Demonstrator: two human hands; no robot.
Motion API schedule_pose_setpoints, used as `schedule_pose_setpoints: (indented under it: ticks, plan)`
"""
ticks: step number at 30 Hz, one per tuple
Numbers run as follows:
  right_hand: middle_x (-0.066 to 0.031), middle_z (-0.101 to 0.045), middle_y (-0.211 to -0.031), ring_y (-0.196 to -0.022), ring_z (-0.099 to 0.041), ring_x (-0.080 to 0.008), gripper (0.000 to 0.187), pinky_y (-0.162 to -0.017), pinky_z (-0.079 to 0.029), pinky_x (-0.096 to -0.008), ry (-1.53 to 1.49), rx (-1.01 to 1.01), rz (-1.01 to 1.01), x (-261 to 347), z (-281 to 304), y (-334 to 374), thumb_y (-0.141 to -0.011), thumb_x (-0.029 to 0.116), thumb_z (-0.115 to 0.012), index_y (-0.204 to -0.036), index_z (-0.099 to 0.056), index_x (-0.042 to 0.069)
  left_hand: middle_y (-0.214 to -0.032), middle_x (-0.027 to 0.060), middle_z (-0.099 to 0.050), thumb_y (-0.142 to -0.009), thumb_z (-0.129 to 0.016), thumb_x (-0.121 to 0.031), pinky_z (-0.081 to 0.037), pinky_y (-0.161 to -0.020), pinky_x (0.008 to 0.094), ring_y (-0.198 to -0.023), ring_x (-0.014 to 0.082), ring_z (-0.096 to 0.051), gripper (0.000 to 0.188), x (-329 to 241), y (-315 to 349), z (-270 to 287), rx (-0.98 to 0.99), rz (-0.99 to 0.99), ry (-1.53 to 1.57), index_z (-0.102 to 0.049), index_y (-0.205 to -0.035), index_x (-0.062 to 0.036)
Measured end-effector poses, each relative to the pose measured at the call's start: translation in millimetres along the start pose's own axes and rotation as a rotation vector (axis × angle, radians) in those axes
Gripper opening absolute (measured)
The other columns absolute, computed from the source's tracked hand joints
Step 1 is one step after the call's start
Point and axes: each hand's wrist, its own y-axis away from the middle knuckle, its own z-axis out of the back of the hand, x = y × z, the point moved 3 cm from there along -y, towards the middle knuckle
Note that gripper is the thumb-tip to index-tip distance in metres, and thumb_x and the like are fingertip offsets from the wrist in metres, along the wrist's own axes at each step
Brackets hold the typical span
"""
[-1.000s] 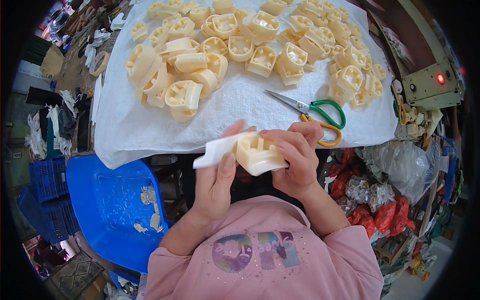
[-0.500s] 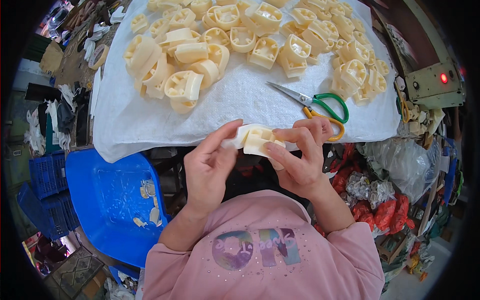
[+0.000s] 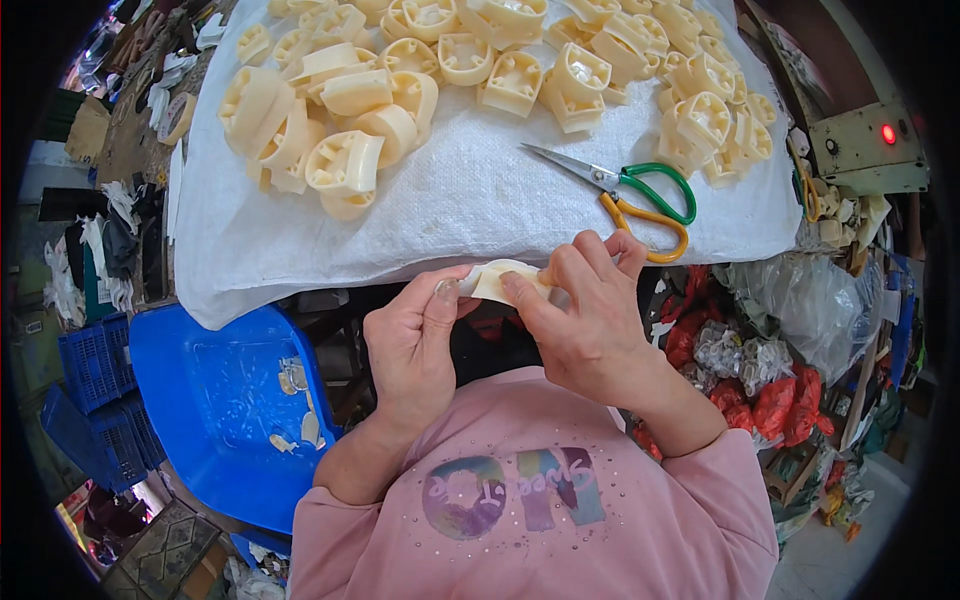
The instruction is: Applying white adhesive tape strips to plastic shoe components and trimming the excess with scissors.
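Note:
Just off the table's near edge, both my hands hold a cream plastic part with a curved outer wall. My left hand is closed, pinching a white piece at the part's left end between thumb and fingers; whether that piece is separate I cannot tell. My right hand grips the part's right side, its thumb pressed on the face towards me. Scissors with a green and an orange handle lie beyond my right hand, blades spread slightly. More cream parts are heaped on the white woven sheet.
A second heap of cream parts sits at the right. Below the table's left edge stands a blue tub with a few scraps inside, beside blue crates. Red bags lie at lower right, below a metal box with a red light.
The part has turned, so its hollow side no longer shows and its smooth wall does. My right hand has rolled over it, thumb moving left. The view has shifted slightly.

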Motion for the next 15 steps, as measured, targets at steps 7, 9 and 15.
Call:
schedule_pose_setpoints:
  ticks: [7,9,15]
  plan:
    - [-0.0071,-0.043,-0.079,-0.078,-0.044,-0.024,0.042,-0.07,-0.025,-0.0418,-0.013,0.068,-0.021,-3.0,-4.3,2.8,-0.058,0.009,-0.066,-0.098,-0.056,0.013,-0.092,0.0133,-0.065,-0.096,-0.048,-0.015,-0.053,-0.077,0.0279,-0.084,0.0146,-0.062,0.029,-6.3,1.1,-4.5,0.06,-0.031,-0.277,-0.061,-0.105,0.0093]
    - [-0.0071,-0.043,-0.079,-0.078,-0.044,-0.0239,0.042,-0.07,-0.025,-0.0417,-0.027,0.025,-0.015,-3.3,-4.8,4.5,-0.058,0.009,-0.066,-0.098,-0.056,0.013,-0.091,0.0145,-0.065,-0.095,-0.048,-0.013,-0.053,-0.076,0.0282,-0.083,0.0151,-0.063,0.028,-10.8,2.3,-6.2,0.072,-0.06,-0.349,-0.061,-0.105,0.0093]
    - [-0.0062,-0.044,-0.078,-0.075,-0.044,-0.0235,0.045,-0.07,-0.025,-0.0411,-0.077,-0.119,0.021,-12.2,-15.3,11.9,-0.057,0.005,-0.066,-0.1,-0.056,0.014,-0.09,0.0195,-0.064,-0.091,-0.052,-0.005,-0.052,-0.072,0.0301,-0.081,0.0224,-0.065,0.029,-26.2,7.5,-18.6,0.159,-0.526,-0.871,-0.055,-0.116,0.0084]
